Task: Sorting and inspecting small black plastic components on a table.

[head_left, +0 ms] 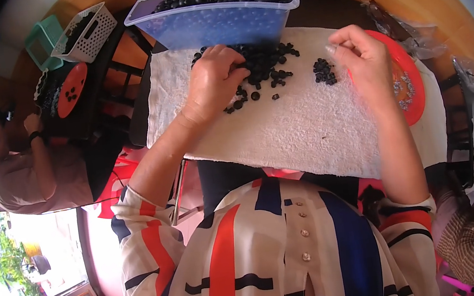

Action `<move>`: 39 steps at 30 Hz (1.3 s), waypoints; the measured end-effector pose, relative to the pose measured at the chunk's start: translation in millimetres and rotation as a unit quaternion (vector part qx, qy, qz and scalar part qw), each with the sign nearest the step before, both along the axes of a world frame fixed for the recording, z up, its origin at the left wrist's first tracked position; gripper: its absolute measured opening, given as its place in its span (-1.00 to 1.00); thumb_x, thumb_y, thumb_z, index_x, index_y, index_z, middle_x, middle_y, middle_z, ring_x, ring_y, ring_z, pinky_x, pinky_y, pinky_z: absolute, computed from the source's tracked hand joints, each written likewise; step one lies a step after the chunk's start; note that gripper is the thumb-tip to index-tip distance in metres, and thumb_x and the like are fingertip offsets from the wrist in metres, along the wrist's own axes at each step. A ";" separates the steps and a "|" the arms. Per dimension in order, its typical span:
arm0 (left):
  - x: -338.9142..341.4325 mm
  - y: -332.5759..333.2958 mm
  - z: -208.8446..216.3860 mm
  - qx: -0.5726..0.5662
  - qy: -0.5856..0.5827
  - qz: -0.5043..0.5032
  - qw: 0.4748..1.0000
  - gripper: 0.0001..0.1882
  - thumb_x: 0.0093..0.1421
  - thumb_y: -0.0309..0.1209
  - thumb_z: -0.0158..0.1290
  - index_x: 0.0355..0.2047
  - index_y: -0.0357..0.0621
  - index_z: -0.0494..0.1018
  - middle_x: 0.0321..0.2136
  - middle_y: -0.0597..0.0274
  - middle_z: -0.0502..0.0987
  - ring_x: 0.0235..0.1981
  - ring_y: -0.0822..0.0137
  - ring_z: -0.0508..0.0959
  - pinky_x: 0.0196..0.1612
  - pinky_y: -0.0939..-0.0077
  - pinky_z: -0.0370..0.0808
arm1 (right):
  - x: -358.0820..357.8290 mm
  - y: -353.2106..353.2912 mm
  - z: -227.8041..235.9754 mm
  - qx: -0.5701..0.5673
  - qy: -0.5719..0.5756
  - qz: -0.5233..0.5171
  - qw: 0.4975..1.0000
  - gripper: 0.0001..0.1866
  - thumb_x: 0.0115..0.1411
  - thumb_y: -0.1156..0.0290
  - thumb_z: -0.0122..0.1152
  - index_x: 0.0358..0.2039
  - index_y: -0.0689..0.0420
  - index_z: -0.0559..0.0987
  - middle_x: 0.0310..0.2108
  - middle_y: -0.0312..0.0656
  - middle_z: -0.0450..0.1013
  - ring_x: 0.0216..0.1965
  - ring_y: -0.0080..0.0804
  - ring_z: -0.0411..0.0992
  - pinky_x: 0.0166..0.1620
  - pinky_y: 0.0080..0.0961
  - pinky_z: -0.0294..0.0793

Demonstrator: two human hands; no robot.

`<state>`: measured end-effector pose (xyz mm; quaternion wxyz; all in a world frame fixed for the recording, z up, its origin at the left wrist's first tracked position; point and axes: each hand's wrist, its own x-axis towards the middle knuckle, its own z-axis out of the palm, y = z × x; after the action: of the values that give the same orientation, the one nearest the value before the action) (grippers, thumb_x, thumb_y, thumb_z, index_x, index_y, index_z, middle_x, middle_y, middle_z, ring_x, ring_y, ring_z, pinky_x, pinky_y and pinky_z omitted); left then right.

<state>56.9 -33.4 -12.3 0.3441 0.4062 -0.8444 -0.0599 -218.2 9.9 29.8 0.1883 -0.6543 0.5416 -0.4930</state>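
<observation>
I see the left hand (pixel 216 79) reaching forward, palm down, fingers curled at the heap of small round black pieces (pixel 265 66) on the white terry towel (pixel 282 130). The right hand (pixel 364 59) is raised with bent fingers, thumb near forefinger, between a small black pile (pixel 324 72) and the round orange-red plate (pixel 413 77). I can't tell whether either grasps anything.

Rough cloth (pixel 296 140), smooth plastic bin (pixel 209 29)
</observation>
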 end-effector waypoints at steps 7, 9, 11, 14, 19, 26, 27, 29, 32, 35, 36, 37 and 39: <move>-50.3 37.5 16.1 0.254 0.318 -0.092 0.909 -0.79 -0.03 -0.61 0.27 -0.36 -0.34 0.51 -0.50 0.29 0.54 -0.47 0.58 0.49 -0.36 0.67 0.47 | 29.3 20.8 1.3 0.247 -0.139 0.158 0.946 -0.76 0.25 0.25 0.14 -0.26 0.17 0.58 -0.48 -0.36 0.49 -0.49 -0.64 0.42 -0.44 -0.69 0.29; -61.0 41.2 18.3 0.223 0.319 -0.123 0.913 -0.81 -0.02 -0.61 0.27 -0.39 -0.31 0.50 -0.47 0.28 0.52 -0.46 0.57 0.49 -0.36 0.67 0.47 | 31.5 21.5 1.5 0.271 -0.184 0.185 0.926 -0.76 0.25 0.25 0.15 -0.27 0.18 0.57 -0.46 -0.34 0.50 -0.48 -0.61 0.45 -0.43 -0.68 0.32; -67.1 40.3 19.3 0.212 0.312 -0.132 0.917 -0.82 -0.01 -0.62 0.27 -0.39 -0.31 0.50 -0.47 0.28 0.52 -0.42 0.56 0.51 -0.34 0.66 0.48 | 29.4 21.8 0.4 0.259 -0.185 0.177 0.931 -0.76 0.25 0.26 0.14 -0.28 0.19 0.57 -0.45 -0.32 0.51 -0.47 -0.59 0.46 -0.42 -0.67 0.35; -73.8 38.8 19.5 0.208 0.312 -0.150 0.915 -0.83 0.01 -0.63 0.25 -0.38 -0.31 0.50 -0.44 0.27 0.53 -0.36 0.55 0.53 -0.30 0.65 0.50 | 23.7 19.8 -3.0 0.236 -0.204 0.170 0.935 -0.77 0.26 0.28 0.13 -0.29 0.20 0.56 -0.45 -0.31 0.51 -0.47 -0.58 0.46 -0.43 -0.67 0.34; -81.9 29.7 15.0 0.323 0.414 -0.190 0.829 -0.86 0.04 -0.68 0.19 -0.36 -0.32 0.51 -0.40 0.27 0.56 -0.33 0.54 0.54 -0.25 0.66 0.50 | 12.7 18.4 -11.6 0.235 -0.240 0.161 0.928 -0.79 0.27 0.30 0.11 -0.29 0.20 0.54 -0.47 -0.31 0.49 -0.47 -0.58 0.46 -0.43 -0.69 0.34; -82.4 24.3 13.1 0.412 0.447 -0.152 0.780 -0.82 0.04 -0.72 0.14 -0.32 -0.30 0.53 -0.39 0.25 0.60 -0.33 0.54 0.56 -0.22 0.68 0.50 | 10.4 13.6 -16.9 0.253 -0.239 0.150 0.926 -0.78 0.28 0.29 0.10 -0.28 0.20 0.53 -0.48 -0.31 0.47 -0.47 -0.58 0.46 -0.43 -0.68 0.35; -82.0 24.3 13.3 0.415 0.450 -0.149 0.777 -0.82 0.04 -0.72 0.13 -0.32 -0.30 0.53 -0.38 0.25 0.60 -0.33 0.54 0.56 -0.23 0.68 0.50 | 12.0 13.2 -16.5 0.253 -0.236 0.147 0.927 -0.79 0.28 0.29 0.11 -0.28 0.20 0.52 -0.47 -0.30 0.47 -0.47 -0.57 0.45 -0.44 -0.68 0.35; -81.1 24.2 10.2 0.424 0.457 -0.139 0.770 -0.83 0.04 -0.72 0.13 -0.32 -0.30 0.53 -0.38 0.25 0.60 -0.34 0.55 0.55 -0.24 0.68 0.49 | 13.6 12.6 -16.8 0.257 -0.232 0.144 0.927 -0.79 0.28 0.30 0.11 -0.27 0.20 0.52 -0.46 -0.30 0.47 -0.47 -0.57 0.45 -0.44 -0.68 0.35; -81.1 25.0 8.4 0.437 0.464 -0.131 0.759 -0.84 0.06 -0.72 0.12 -0.32 -0.30 0.52 -0.38 0.25 0.60 -0.35 0.55 0.55 -0.25 0.68 0.49 | 14.1 12.2 -18.8 0.250 -0.229 0.148 0.929 -0.80 0.29 0.32 0.11 -0.26 0.21 0.52 -0.45 -0.29 0.47 -0.46 -0.57 0.45 -0.43 -0.68 0.36; -82.7 27.9 8.0 0.438 0.468 -0.133 0.756 -0.86 0.10 -0.68 0.12 -0.30 -0.30 0.53 -0.37 0.26 0.60 -0.38 0.56 0.54 -0.32 0.69 0.48 | 15.0 13.2 -20.1 0.238 -0.228 0.142 0.934 -0.85 0.29 0.36 0.12 -0.27 0.19 0.52 -0.47 -0.35 0.46 -0.46 -0.67 0.40 -0.43 -0.73 0.35; -82.7 28.5 8.1 0.432 0.470 -0.136 0.758 -0.87 0.12 -0.64 0.14 -0.28 -0.30 0.54 -0.36 0.27 0.60 -0.41 0.58 0.52 -0.38 0.69 0.47 | 15.7 13.5 -20.2 0.236 -0.226 0.139 0.935 -0.85 0.29 0.37 0.12 -0.26 0.18 0.52 -0.47 -0.35 0.46 -0.46 -0.68 0.40 -0.43 -0.73 0.36; -82.5 28.4 8.0 0.434 0.470 -0.135 0.756 -0.87 0.12 -0.64 0.14 -0.28 -0.30 0.54 -0.36 0.27 0.60 -0.41 0.58 0.52 -0.38 0.69 0.47 | 15.8 14.0 -20.8 0.234 -0.224 0.136 0.936 -0.85 0.30 0.37 0.11 -0.26 0.18 0.52 -0.47 -0.35 0.46 -0.46 -0.68 0.40 -0.43 -0.72 0.36; -81.9 27.8 8.5 0.433 0.393 -0.089 0.806 -0.89 0.14 -0.58 0.15 -0.30 -0.32 0.55 -0.43 0.28 0.60 -0.47 0.59 0.50 -0.44 0.70 0.44 | 16.7 15.0 -22.0 0.229 -0.212 0.126 0.942 -0.85 0.30 0.37 0.10 -0.26 0.19 0.51 -0.47 -0.34 0.46 -0.45 -0.68 0.41 -0.43 -0.72 0.36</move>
<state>-25.1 -5.7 -3.8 0.4276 0.3780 -0.5559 -0.6044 -201.5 24.9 7.9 0.5042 -0.5365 0.5005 -0.4555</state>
